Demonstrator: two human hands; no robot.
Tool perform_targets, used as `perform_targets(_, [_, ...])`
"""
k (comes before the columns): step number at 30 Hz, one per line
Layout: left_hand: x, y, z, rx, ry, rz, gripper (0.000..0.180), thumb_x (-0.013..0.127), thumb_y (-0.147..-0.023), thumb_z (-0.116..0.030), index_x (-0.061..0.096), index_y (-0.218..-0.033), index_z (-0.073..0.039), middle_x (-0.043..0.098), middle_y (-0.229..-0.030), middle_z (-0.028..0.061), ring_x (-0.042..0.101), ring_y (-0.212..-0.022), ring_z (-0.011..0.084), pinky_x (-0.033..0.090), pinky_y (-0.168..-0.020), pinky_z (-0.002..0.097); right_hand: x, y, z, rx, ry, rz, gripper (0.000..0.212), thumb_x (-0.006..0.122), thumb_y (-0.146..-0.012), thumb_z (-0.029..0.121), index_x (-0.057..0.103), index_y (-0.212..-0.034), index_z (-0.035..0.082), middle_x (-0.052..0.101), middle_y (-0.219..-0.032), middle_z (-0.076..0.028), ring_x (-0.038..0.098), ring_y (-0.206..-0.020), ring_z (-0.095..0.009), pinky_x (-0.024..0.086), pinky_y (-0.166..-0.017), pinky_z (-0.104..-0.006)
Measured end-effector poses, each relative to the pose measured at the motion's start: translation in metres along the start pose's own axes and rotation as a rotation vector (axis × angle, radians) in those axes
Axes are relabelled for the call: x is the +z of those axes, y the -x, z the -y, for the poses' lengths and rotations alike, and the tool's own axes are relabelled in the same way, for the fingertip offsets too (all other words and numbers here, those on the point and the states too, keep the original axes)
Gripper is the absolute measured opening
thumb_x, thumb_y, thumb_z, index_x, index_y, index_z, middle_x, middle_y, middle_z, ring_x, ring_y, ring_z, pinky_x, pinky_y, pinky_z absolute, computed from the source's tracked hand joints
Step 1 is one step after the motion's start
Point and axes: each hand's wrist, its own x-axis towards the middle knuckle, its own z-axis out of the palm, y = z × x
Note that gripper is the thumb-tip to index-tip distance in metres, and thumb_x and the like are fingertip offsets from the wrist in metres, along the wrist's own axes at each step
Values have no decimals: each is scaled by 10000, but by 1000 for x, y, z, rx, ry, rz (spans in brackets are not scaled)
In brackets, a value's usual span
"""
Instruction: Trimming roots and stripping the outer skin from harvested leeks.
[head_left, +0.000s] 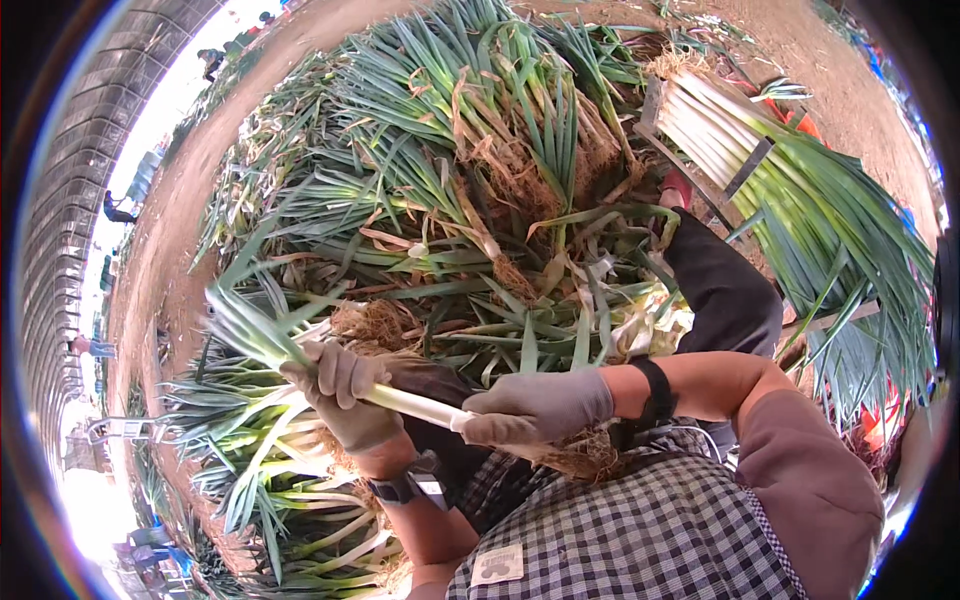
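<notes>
A leek (415,405) is held slantwise in front of my body, green leaves up to the left, white shaft down to the right. My gloved left hand (345,385) is closed round it where the leaves begin. My gloved right hand (540,408) is closed on the lower end of the white shaft. Brown, stringy roots (580,455) show just below my right hand, against my checked apron; whether they belong to this leek I cannot tell. Under and beside my left hand lie more leeks (270,440), leaves pointing left.
A large heap of untrimmed leeks (440,120) with brown roots lies ahead. Cleaned leeks (740,150) are stacked in a frame (748,168) at the right, leaves drooping outward. Loose trimmings (640,320) cover the ground by my dark-trousered leg (725,285).
</notes>
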Motion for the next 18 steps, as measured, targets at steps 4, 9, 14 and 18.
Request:
perform_targets(4, [-35, 5, -49, 115, 171, -84, 330, 552, -963, -364, 561, -912, -37, 417, -545, -58, 379, -416, 54, 349, -430, 215, 7, 25, -8, -13, -1, -20, 566, 389, -989, 521, 609, -984, -1, 632, -770, -141, 613, -707, -283, 474, -667, -384])
perform_targets(9, [-67, 11, -120, 71, 36, -199, 302, 525, -970, -335, 514, -833, -67, 398, -569, -47, 389, -463, 85, 374, -502, 246, 9, 70, -4, 110, 296, -60, 385, 495, -962, 385, 625, -1003, 25, 610, -700, -168, 631, -666, -333, 475, -624, -432])
perform_targets(14, [-95, -9, -93, 104, -57, -307, 349, 506, -977, -411, 543, -870, -81, 362, -575, -76, 337, -464, 54, 331, -470, 242, 8, 112, 8, 126, 562, -124, 283, 588, -891, 319, 627, -930, 41, 587, -635, -170, 603, -581, -377, 470, -566, -459])
perform_targets(18, [-89, -20, -82, 112, -91, -434, 382, 510, -967, -460, 575, -909, -88, 351, -570, -87, 315, -444, 47, 334, -456, 227, 19, 144, 21, 293, 545, -166, 299, 576, -920, 345, 624, -900, 50, 557, -601, -171, 597, -569, -365, 469, -553, -453])
